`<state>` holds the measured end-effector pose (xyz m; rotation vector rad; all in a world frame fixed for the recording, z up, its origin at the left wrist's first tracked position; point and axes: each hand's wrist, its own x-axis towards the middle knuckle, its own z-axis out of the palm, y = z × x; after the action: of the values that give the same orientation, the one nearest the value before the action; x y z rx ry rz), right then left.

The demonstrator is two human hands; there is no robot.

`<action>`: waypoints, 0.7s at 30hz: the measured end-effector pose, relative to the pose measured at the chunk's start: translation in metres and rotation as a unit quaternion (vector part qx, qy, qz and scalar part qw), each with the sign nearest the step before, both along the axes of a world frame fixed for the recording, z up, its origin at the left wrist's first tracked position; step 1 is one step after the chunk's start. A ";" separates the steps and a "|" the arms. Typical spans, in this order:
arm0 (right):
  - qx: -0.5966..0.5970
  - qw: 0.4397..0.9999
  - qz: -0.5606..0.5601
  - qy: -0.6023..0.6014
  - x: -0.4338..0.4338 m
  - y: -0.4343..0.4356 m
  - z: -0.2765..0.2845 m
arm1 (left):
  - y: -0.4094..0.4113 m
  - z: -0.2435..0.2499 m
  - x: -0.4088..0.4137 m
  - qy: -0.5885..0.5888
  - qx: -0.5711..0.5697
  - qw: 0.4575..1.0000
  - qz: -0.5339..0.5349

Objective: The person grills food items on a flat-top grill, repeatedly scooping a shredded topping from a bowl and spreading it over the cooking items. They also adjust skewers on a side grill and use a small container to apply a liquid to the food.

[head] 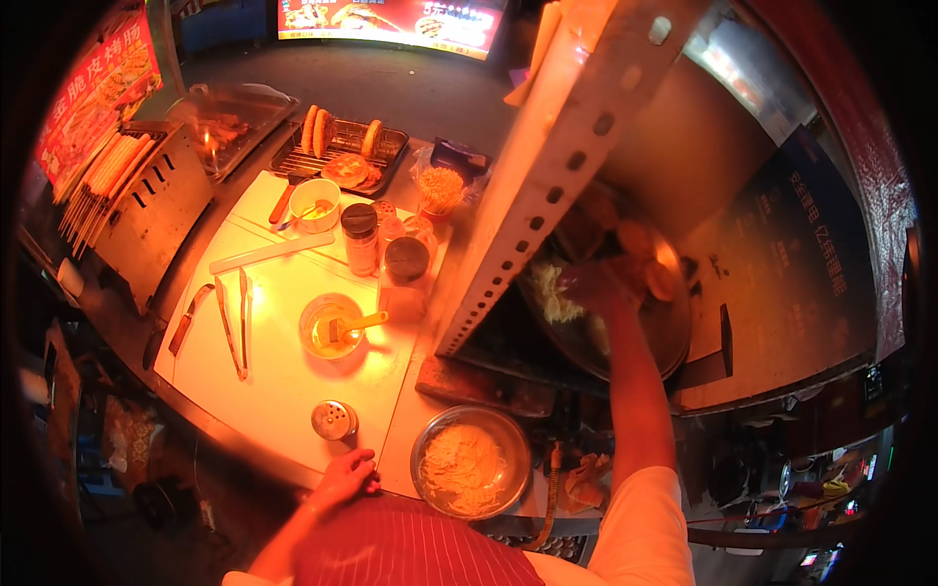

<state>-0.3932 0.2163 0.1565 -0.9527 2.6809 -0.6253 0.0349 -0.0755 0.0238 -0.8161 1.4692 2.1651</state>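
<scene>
My right hand (597,286) reaches into a large round pan (678,322) behind the perforated metal post, touching or just above a pale shredded heap (553,293); whether its fingers hold any is unclear. Round browned cakes (641,245) lie along the pan's far side. Near the worktop's front edge rests my left hand (348,476), fingers curled, with no object seen in it. Just beyond it stands a shaker with a perforated metal lid (334,420). To its right, a steel bowl (525,469) holds pale shreds (465,465). A basting brush (359,322) lies in a small bowl (311,344).
Metal tongs (233,329) and a knife (192,319) lie at the worktop's left. Seasoning jars (360,245) stand near the perforated post (549,194). Beyond are a wire rack with cakes (344,170) and a box with skewers (157,205). A hose (552,483) runs beside the steel bowl.
</scene>
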 end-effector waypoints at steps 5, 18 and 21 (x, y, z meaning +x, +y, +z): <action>0.021 0.997 0.017 0.078 0.008 -0.013 -0.021 | 0.001 0.003 -0.004 0.002 0.001 1.000 -0.002; 0.167 0.970 -0.025 0.174 -0.012 0.003 -0.014 | 0.000 0.006 -0.003 -0.008 -0.012 1.000 -0.011; 0.105 0.979 -0.079 0.157 0.000 -0.019 0.013 | 0.001 0.009 -0.002 -0.024 -0.012 1.000 -0.007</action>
<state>-0.3933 0.1975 0.1691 -0.8470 3.0475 -0.2245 0.0333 -0.0743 0.0326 -0.8572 1.4745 2.1074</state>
